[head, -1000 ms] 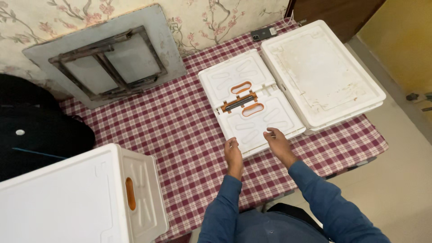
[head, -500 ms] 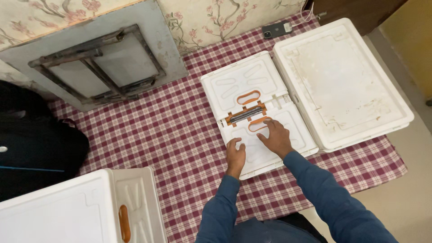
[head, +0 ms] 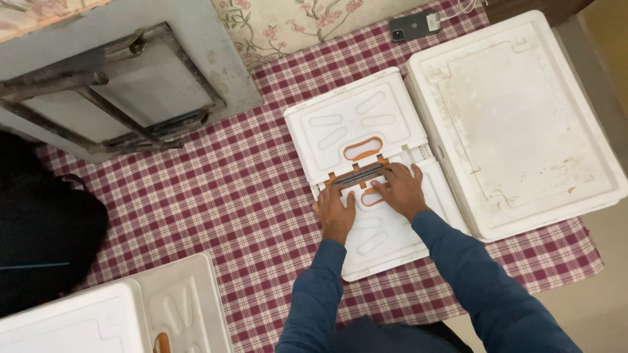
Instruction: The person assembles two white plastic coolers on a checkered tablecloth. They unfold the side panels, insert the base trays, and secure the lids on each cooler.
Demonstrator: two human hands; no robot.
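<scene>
A flat white folded plastic crate (head: 356, 121) with orange oval handles lies on the red-and-white checked tablecloth (head: 216, 196). An orange-and-dark latch strip (head: 356, 175) runs across its middle seam. My left hand (head: 335, 210) rests flat on the near panel with its fingertips at the strip's left end. My right hand (head: 399, 188) lies beside it, fingers spread over the near orange handle and touching the strip. Neither hand grips anything. Both sleeves are blue.
A larger white lid-like box (head: 517, 124) sits right of the crate. Another white crate (head: 111, 314) stands at the lower left. A grey framed panel (head: 111, 85) leans at the back left, a black bag (head: 46, 242) left, a phone (head: 413, 26) at the back.
Both hands slid away from me, from the crate's near edge up to its middle latch strip. The view has moved closer.
</scene>
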